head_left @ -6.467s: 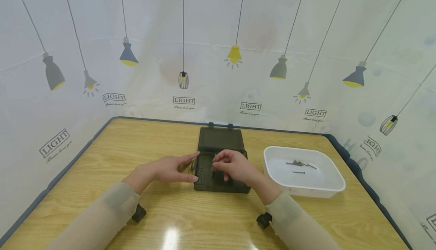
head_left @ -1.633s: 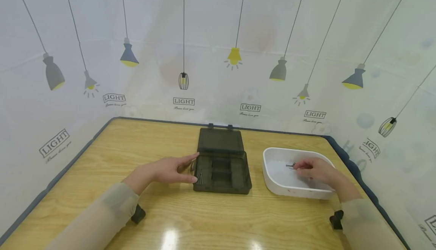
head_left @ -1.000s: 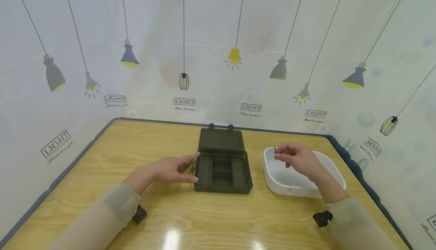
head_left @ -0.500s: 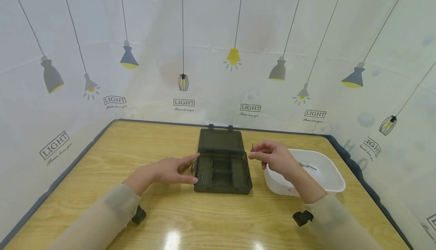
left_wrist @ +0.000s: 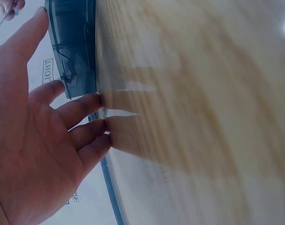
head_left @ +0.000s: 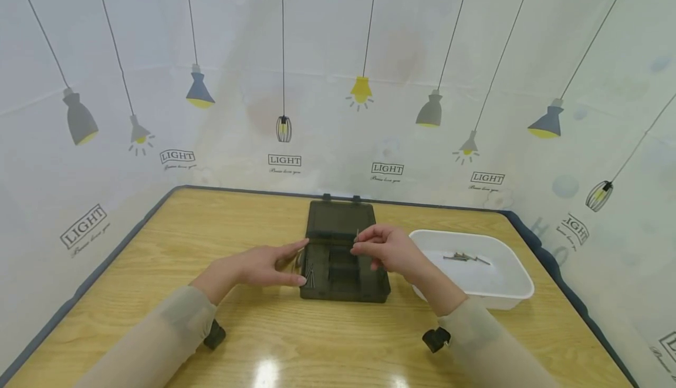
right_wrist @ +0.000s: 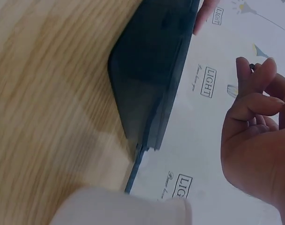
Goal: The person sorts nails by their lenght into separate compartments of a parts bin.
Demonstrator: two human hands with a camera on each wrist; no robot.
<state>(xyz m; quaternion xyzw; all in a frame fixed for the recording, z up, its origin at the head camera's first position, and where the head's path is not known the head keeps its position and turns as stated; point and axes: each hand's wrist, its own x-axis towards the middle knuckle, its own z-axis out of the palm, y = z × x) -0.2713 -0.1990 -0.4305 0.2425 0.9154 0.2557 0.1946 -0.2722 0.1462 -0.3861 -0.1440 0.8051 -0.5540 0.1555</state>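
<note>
A dark translucent compartment box lies with its lid folded back. Along its left side, my left hand spreads thumb and fingers, touching the edge; the left wrist view has its lower fingertips down at the tabletop. Above the box's right half, my right hand pinches a small screw between thumb and forefinger. Only its dark head shows in the right wrist view. Several thin screws lie in the left compartment. The other compartments are partly hidden by the right hand.
Right of the box stands a white plastic bin with a small pile of screws inside. The wooden table ends at a dark-edged border before a lamp-printed curtain.
My right hand picked a screw out of the white bin, lifted it and carried it left to above the box. The left hand has stayed at the box's left side.
</note>
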